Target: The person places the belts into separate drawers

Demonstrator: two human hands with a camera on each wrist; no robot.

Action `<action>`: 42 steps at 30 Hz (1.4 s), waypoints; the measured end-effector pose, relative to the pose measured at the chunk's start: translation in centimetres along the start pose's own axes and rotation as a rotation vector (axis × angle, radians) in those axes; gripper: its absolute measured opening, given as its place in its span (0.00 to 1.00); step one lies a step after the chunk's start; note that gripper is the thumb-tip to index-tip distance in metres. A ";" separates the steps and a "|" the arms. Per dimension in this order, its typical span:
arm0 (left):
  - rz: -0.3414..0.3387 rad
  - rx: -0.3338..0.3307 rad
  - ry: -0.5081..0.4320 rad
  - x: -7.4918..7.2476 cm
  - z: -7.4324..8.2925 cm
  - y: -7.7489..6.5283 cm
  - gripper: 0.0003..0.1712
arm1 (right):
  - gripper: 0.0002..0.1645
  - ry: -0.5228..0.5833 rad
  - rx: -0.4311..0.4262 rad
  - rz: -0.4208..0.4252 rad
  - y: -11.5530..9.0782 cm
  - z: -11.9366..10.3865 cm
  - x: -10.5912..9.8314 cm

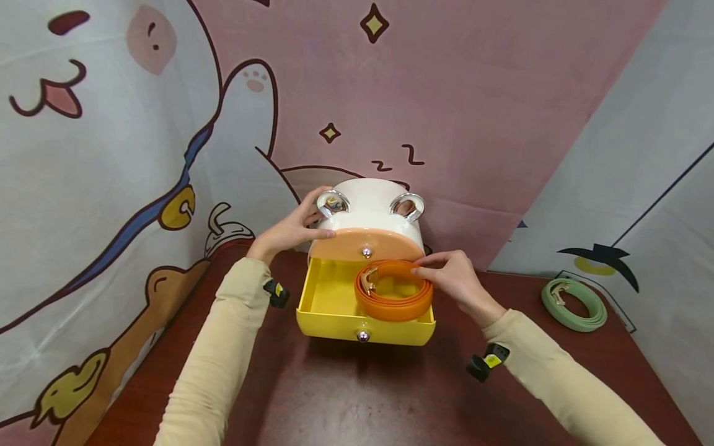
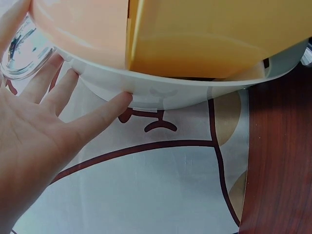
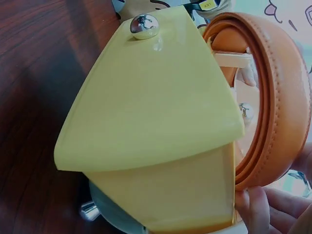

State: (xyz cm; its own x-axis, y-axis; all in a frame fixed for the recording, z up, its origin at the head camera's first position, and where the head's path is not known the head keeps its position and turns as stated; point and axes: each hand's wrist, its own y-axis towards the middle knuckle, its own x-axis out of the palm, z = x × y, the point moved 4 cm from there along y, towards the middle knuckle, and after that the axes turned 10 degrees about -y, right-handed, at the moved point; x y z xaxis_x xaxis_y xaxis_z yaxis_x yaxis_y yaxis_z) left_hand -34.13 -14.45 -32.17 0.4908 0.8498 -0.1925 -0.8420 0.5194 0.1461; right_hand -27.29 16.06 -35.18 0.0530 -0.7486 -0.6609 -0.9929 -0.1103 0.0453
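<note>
Two hands are at work on the white housing (image 1: 370, 204). In the head view, your left hand (image 1: 287, 232) rests against its left side, thumb reaching onto the peach drawer front (image 1: 343, 243), fingers passing behind the near silver ring (image 1: 333, 202). The yellow drawer (image 1: 329, 327) below stands pulled out toward you. Your right hand (image 1: 460, 282) pinches the far right edge of the orange belt (image 1: 393, 310) between thumb and fingers.

The governing relation: the coiled belt sits over the right half of the drawer, just left of your right hand and slightly nearer your body. Your right hand is clearly the nearer; your left is across the drawer, apart from the belt. The coil appears wider from left to right, its gold buckle (image 1: 368, 280) toward the left, and it overlaps the drawer's front wall. Your right forearm comes in from the lower right. A green belt (image 1: 582, 322) lies coiled on the table (image 1: 357, 396), well to the right.

In the left wrist view, your left fingers are spread and nearly straight, tips at the housing's edge.

In the right wrist view, the belt extends above the drawer's rim, pinched at one edge. Whether any of it dips inside cannot be determined.
</note>
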 end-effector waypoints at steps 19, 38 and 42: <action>-0.006 0.006 -0.011 0.0 -0.2 0.0 0.54 | 0.13 -0.159 -0.049 0.028 0.6 -1.7 2.1; -0.009 0.015 -0.011 -0.1 -0.2 0.1 0.53 | 0.13 -0.249 -0.223 0.032 0.1 -2.5 2.7; -0.009 0.012 -0.003 -0.1 -0.2 0.0 0.53 | 0.12 -0.209 -0.285 0.029 -0.4 -2.6 2.8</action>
State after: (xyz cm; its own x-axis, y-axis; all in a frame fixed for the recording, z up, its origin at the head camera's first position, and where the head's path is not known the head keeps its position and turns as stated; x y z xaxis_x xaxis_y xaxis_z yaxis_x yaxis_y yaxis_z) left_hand -34.24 -14.53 -32.31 0.4992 0.8451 -0.1913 -0.8345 0.5283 0.1562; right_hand -26.42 12.34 -35.06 -0.0268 -0.6073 -0.7940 -0.9225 -0.2910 0.2537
